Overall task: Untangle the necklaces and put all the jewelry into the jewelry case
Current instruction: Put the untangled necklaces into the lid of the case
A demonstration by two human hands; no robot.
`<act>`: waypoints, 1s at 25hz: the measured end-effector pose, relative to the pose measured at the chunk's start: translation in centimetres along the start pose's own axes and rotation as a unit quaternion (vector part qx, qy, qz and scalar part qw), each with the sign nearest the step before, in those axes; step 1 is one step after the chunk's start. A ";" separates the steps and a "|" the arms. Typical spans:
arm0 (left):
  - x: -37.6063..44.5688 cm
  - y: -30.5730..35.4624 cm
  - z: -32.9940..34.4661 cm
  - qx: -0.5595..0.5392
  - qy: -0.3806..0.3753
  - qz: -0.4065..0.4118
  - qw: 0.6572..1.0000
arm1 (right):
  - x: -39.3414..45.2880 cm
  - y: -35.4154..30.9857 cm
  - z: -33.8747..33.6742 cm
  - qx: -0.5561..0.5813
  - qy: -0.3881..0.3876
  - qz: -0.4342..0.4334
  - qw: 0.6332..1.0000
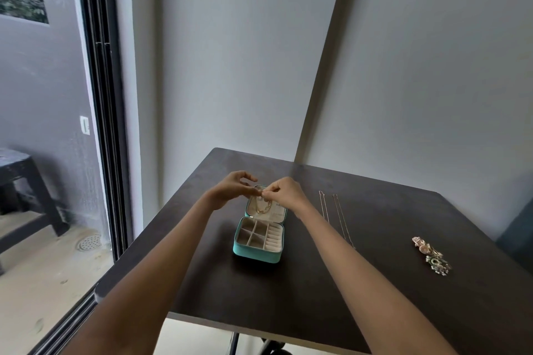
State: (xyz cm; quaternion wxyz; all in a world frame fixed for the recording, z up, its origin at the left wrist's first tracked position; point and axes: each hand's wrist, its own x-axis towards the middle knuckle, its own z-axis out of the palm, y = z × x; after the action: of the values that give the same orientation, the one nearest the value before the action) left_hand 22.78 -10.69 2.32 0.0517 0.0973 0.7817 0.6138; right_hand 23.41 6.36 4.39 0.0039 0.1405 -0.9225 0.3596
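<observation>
Both arms are reaching forward, the left hand [230, 187] and right hand [284, 192] meeting with fingers pinching the gold necklace [263, 206] hanging at the upright lid of the open jewelry case [258, 236] on the dark surface [375, 282].

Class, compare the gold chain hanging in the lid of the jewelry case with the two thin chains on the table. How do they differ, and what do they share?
The gold chain hangs inside the lid of the jewelry case; the two thin chains lie outside it on the table.
The gold chain looks chunkier and hangs looped; the thin chains are finer and stretched out straight, side by side.
Both hands work at the gold chain's top; nothing touches the thin chains.
All are necklace chains.
</observation>
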 end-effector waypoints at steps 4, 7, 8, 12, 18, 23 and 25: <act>-0.4 -0.4 -0.7 0.033 -0.034 -0.059 0.997 | -0.1 0.7 1.0 0.010 0.001 0.007 1.000; 0.1 -1.1 -0.7 0.015 0.004 -0.045 0.999 | 0.7 1.0 1.9 -0.054 0.002 0.000 0.999; 0.5 -1.4 -0.5 0.019 0.032 -0.039 0.999 | 1.0 1.1 2.2 -0.082 0.003 -0.003 0.997; 2.0 -3.0 0.7 0.058 0.117 -0.058 0.990 | 1.9 1.2 2.8 -0.138 0.024 0.003 0.990; 2.4 -5.5 1.5 -0.028 0.117 -0.044 0.992 | 2.9 1.3 2.4 -0.166 0.049 -0.004 0.985; 1.7 -6.2 1.3 -0.052 0.122 0.025 0.991 | 3.5 1.6 2.3 -0.183 0.080 -0.037 0.979; 1.2 -6.3 1.5 -0.063 0.134 0.058 0.987 | 3.4 1.5 2.6 -0.215 0.089 -0.068 0.970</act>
State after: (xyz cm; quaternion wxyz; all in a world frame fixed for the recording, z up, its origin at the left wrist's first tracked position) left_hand 21.37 -10.46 -4.14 -0.0833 0.0557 0.7347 0.6710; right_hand 19.96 4.81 1.81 0.1406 0.1663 -0.9624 0.1624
